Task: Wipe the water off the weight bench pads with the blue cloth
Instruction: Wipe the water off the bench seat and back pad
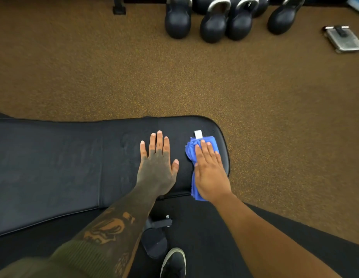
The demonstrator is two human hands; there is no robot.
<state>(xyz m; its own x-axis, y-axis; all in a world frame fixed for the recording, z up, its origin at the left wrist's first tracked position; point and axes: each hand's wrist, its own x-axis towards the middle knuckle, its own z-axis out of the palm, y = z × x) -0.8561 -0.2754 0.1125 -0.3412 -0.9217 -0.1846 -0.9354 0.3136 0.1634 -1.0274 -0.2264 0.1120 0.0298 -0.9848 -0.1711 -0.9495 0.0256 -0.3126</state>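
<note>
Blue cloth (190,153) is bunched, white tag (198,134) at far end, lying on the black bench pad (122,157) nr its rounded end. Our right hand (209,171) presses on it, fingers (204,149) straight; our left hand (156,167) lies flat on bare pad beside, fingers spread.

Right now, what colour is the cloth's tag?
White, on the blue cloth; the tag shows in the head view.

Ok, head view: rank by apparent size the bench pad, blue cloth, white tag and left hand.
1. bench pad
2. left hand and blue cloth: unsure, the right hand covers much of the cloth
3. white tag
</note>
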